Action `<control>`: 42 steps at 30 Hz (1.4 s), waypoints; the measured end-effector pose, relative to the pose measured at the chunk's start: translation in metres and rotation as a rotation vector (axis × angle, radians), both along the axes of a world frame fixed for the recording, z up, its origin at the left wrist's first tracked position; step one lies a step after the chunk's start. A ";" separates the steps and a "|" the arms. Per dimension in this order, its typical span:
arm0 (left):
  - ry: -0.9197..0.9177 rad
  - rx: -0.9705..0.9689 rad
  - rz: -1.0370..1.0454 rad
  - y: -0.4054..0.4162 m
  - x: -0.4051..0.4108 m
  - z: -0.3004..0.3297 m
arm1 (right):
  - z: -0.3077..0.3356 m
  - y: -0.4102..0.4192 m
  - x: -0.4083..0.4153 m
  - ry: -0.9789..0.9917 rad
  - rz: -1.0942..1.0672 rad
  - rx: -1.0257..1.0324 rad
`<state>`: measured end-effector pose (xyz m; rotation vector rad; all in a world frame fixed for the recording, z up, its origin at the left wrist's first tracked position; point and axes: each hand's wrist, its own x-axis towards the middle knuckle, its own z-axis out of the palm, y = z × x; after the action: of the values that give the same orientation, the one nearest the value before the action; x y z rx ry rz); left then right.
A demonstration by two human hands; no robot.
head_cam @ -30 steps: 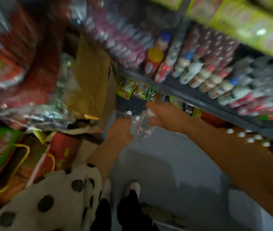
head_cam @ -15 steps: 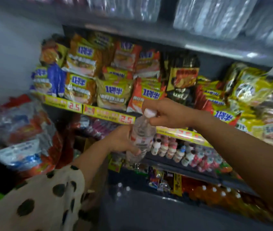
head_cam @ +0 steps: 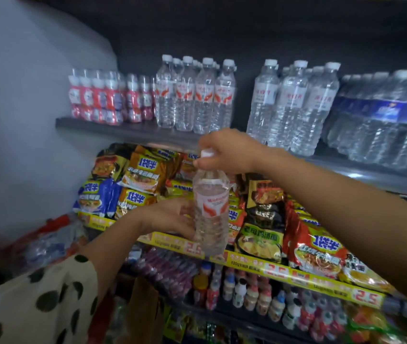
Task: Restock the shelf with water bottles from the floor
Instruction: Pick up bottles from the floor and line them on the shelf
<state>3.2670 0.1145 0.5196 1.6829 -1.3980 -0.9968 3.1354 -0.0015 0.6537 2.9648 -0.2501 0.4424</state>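
- Head camera, looking forward and slightly up at shop shelves, with both of the person's arms reaching in from below.
- A clear water bottle (head_cam: 211,212) with a white cap and a red-and-white label is held upright in mid-air, in front of the noodle shelf and below the upper shelf (head_cam: 128,131).
- The right hand (head_cam: 227,151) comes in from the right and its fingers are curled round the bottle's neck and cap.
- The left hand (head_cam: 170,217) comes in from the lower left and wraps round the bottle's lower body from the left side, at about label height.
- The left arm wears a cream sleeve with dark spots (head_cam: 41,301); the right arm is bare.
- On the upper shelf, a row of matching bottles (head_cam: 195,95) with the same red-and-white label stands upright, directly above the held bottle.
- Left of that row are small bottles with red labels (head_cam: 100,98); to the right are taller clear bottles (head_cam: 294,105), then bottles with blue labels (head_cam: 391,117), blurred.
- Packets of instant noodles (head_cam: 267,219) fill the middle shelf, which has a yellow price strip (head_cam: 309,274) along its edge.
- Below that stand small drink bottles (head_cam: 249,294); their labels are too blurred to read.
- At the far left is what seems to be a plastic-wrapped pack (head_cam: 48,244), smeared by motion.
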 end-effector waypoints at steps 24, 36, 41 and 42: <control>0.047 -0.127 -0.121 -0.007 0.113 0.066 | 0.062 0.008 0.112 -0.197 -0.091 -0.143; 0.184 -0.203 -0.148 -0.040 0.151 0.077 | 0.082 -0.031 0.133 -0.186 0.129 -0.058; 0.235 -0.203 -0.138 -0.053 0.163 0.087 | 0.092 -0.041 0.155 -0.259 -0.019 -0.169; 0.207 -0.216 -0.110 -0.055 0.162 0.089 | 0.094 -0.042 0.161 -0.271 -0.067 -0.210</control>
<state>3.4290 0.0591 0.6084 1.3201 -1.4171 -1.0102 3.2960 -0.0439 0.7476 2.6794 -0.3086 0.8092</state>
